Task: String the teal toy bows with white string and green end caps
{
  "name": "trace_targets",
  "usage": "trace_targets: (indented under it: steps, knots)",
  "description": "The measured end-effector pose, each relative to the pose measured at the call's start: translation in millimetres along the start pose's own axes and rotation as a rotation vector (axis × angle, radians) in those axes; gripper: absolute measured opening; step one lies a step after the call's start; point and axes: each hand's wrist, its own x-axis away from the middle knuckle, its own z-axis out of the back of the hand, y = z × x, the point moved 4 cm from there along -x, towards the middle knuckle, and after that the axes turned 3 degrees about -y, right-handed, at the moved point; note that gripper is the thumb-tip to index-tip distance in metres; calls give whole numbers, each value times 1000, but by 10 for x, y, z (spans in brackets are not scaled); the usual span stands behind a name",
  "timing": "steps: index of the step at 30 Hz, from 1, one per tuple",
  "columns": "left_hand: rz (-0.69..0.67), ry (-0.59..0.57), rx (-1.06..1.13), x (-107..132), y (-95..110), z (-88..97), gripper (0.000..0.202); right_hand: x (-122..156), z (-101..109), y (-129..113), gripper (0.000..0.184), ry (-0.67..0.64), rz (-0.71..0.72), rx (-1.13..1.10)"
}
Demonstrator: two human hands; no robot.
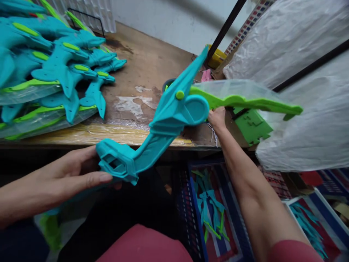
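My left hand (79, 173) grips the near end of a teal plastic toy (169, 112), thumb on top and fingers beneath. The toy is held tilted across the front of the table, its pointed tip up and to the right. From its round-ended head a bright green wing-like strip (245, 103) with a clear plastic sheet extends to the right. My right hand (217, 118) reaches over the table edge behind the toy. Its fingers are mostly hidden there, close to thin white strings (213, 134), so I cannot see what they touch.
A pile of similar teal toys (62, 62) fills the table's left side. Below the edge stands a blue crate (197, 214) with teal and green pieces. A green foam piece (252, 125), a dark pole (226, 27) and white wrapped bags (305, 80) stand on the right.
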Motion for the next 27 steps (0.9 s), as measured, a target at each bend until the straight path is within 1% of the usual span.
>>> trace_targets:
  steps: [2,3,5,7,8,10,11,12,14,15,17,19,22,24,27]
  knots:
    - [-24,8,-2,-9,42,-20,28,126,33,-108,17,15,-59,-72]
    - [-31,11,-7,-15,54,-33,26,219,56,-188,16,5,-96,-157]
    - [-35,6,-22,-36,62,-67,26,464,122,-412,15,-64,-174,-399]
    - [-32,1,-19,-59,51,-109,26,774,239,-724,16,-165,-223,-594]
    - [-28,-11,-9,-69,38,-139,25,943,329,-899,16,-203,-229,-623]
    - [-12,-71,20,-82,-7,-225,23,1292,524,-1254,15,-306,-220,-560]
    - [9,-118,31,-84,-44,-282,23,1464,614,-1424,14,-368,-199,-517]
    - [36,-177,32,-84,-93,-347,23,1633,679,-1586,13,-461,-165,-494]
    - [107,-302,3,-74,-228,-493,23,1950,741,-1861,13,-634,-66,-525]
    - [147,-361,-24,-65,-313,-568,23,2098,730,-1962,14,-717,-21,-555]
    - [240,-476,-101,-38,-509,-720,22,2366,637,-2072,16,-829,20,-598]
    - [335,-571,-184,0,-713,-861,22,2596,477,-2077,16,-880,-12,-585]
    - [450,-679,-311,63,-946,-1022,21,2869,220,-2031,7,-919,-61,-560]
    - [502,-733,-379,93,-1017,-1082,18,2998,87,-2029,12,-945,-45,-600]
    - [523,-753,-425,95,-998,-1107,16,3109,-47,-2044,15,-945,-13,-649]
